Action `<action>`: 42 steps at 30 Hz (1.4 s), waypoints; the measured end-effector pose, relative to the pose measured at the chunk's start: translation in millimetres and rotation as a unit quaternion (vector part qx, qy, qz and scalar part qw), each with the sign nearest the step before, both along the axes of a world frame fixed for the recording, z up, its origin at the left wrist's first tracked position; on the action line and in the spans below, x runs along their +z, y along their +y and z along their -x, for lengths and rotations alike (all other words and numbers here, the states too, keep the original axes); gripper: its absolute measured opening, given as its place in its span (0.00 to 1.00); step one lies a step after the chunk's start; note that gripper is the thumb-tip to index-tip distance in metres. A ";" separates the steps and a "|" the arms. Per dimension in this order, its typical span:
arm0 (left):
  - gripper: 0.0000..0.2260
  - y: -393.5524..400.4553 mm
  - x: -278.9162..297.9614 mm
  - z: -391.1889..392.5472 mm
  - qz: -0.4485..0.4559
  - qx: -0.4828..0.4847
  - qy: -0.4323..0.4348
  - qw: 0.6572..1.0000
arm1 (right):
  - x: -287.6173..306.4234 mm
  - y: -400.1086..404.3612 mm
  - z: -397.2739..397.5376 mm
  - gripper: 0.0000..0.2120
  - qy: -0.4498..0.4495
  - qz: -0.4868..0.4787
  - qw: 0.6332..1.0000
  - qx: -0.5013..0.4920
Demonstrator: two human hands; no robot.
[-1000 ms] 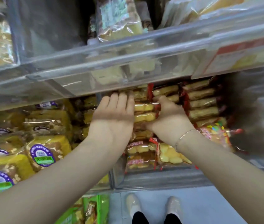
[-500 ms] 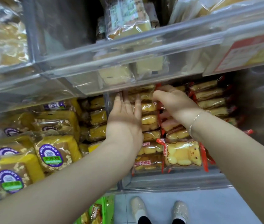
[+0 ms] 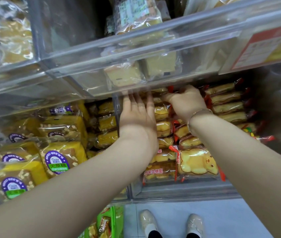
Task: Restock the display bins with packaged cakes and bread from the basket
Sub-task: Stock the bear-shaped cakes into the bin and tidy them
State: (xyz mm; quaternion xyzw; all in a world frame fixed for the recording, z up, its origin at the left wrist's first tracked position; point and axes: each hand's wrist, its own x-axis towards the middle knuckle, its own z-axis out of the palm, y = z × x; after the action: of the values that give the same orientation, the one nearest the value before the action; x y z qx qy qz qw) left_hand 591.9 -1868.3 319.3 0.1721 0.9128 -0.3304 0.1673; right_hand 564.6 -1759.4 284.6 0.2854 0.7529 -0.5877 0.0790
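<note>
Both hands are deep in the lower bin (image 3: 184, 193), the clear one whose front wall stands just above the shoes. The left hand (image 3: 137, 115) lies flat with straight fingers against the left column of small cakes (image 3: 162, 111), its fingertips passing under the floor of the upper bin (image 3: 136, 54). The right hand (image 3: 187, 102) is curled at the back of the lower bin; it seems to pinch a red-edged wrapper there, though the upper bin's floor hides the fingertips, so the grip is a judgement. A bear-shaped cake (image 3: 197, 163) lies flat at the front of the lower bin, on top of the rows. The green basket (image 3: 112, 222), with a few packets left in it, sits on the floor below and to the left of the lower bin.

Risks from here, as I judge them:
- The packets are soft; pressing them back to make room could squash the cakes or split a wrapper seal.
- The rows stand on edge. If the left hand lifts away early, that column could topple forward and slide over the lower bin's front wall.
- Knuckles are close under the upper bin, so a quick pull out could knock it or snag a wrapper.
- The loose bear-shaped cake could be dragged out by a forearm.
</note>
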 end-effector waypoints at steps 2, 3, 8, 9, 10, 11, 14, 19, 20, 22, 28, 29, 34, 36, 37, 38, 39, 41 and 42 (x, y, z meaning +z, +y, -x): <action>0.46 1.3 -2.0 2.5 0.004 0.001 -0.002 1.000 | 0.6 -0.4 5.1 0.18 0.002 0.004 1.000 0.021; 0.46 1.3 -2.6 3.1 0.004 -0.002 0.000 1.000 | 2.0 -1.5 5.6 0.17 0.012 -0.003 0.999 0.036; 0.46 -0.4 -5.6 4.3 -0.010 -0.010 0.003 1.000 | -0.7 -5.2 0.3 0.18 0.075 -0.090 0.989 0.088; 0.46 0.1 -5.9 4.9 -0.011 -0.010 0.001 1.000 | -1.7 -4.0 -0.1 0.18 0.078 -0.096 0.987 0.099; 0.46 0.4 -6.1 5.2 -0.012 -0.010 -0.002 1.000 | -2.2 -2.3 0.4 0.18 0.077 -0.090 0.987 0.109; 0.46 0.7 -6.0 5.5 -0.016 -0.010 -0.005 1.000 | -2.4 -0.5 1.5 0.19 0.073 -0.072 0.987 0.121; 0.46 0.0 -3.7 4.8 -0.026 -0.014 -0.005 1.000 | 3.7 8.7 1.8 0.20 0.055 -0.015 0.989 0.136; 0.49 2.9 4.6 0.6 -0.055 0.004 -0.004 0.998 | 23.6 47.3 -42.2 0.17 0.055 -0.098 0.980 0.166; 0.49 3.5 7.7 -1.4 -0.063 0.009 -0.002 0.998 | 28.4 57.1 -59.2 0.17 0.057 -0.109 0.973 0.194; 0.48 2.3 14.2 -7.1 -0.088 0.012 0.002 0.996 | 39.2 74.2 -91.8 0.17 0.055 -0.128 0.955 0.262; 0.24 -2.1 27.2 -57.1 -0.339 -0.097 -0.014 0.935 | 27.3 81.7 -133.7 0.23 0.065 -0.365 0.807 0.460; 0.20 -0.8 26.6 -67.2 -0.377 -0.106 -0.032 0.920 | 23.3 79.7 -135.0 0.22 0.067 -0.392 0.790 0.467; 0.29 2.5 -3.5 -83.2 -0.387 -0.027 -0.151 0.909 | 11.8 70.3 -125.6 0.23 0.098 -0.398 0.796 0.445; 0.29 4.3 -12.4 -77.5 -0.385 -0.003 -0.148 0.911 | 14.0 69.0 -122.4 0.21 0.116 -0.379 0.820 0.414; 0.28 4.2 -13.7 -74.8 -0.389 0.008 -0.140 0.910 | 17.7 71.2 -120.9 0.20 0.128 -0.361 0.845 0.374; 0.26 3.0 -14.0 -73.4 -0.399 0.017 -0.132 0.907 | 22.7 75.7 -118.7 0.19 0.132 -0.343 0.874 0.317; 0.24 0.7 -13.2 -73.0 -0.414 0.026 -0.125 0.901 | 26.5 82.8 -116.6 0.19 0.124 -0.334 0.898 0.258; 0.20 -5.6 -9.3 -73.9 -0.450 0.048 -0.121 0.883 | 30.5 99.7 -113.0 0.22 0.056 -0.349 0.913 0.203; 0.20 -9.3 -6.9 -74.6 -0.471 0.066 -0.125 0.871 | 30.1 106.2 -112.5 0.24 0.001 -0.356 0.910 0.215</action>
State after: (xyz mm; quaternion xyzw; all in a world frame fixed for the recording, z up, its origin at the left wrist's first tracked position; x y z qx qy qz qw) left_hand 666.5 -1877.6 312.5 0.2101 0.9408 0.1749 0.2006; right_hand 677.1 -1653.2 314.7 0.1253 0.9553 -0.2499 0.0958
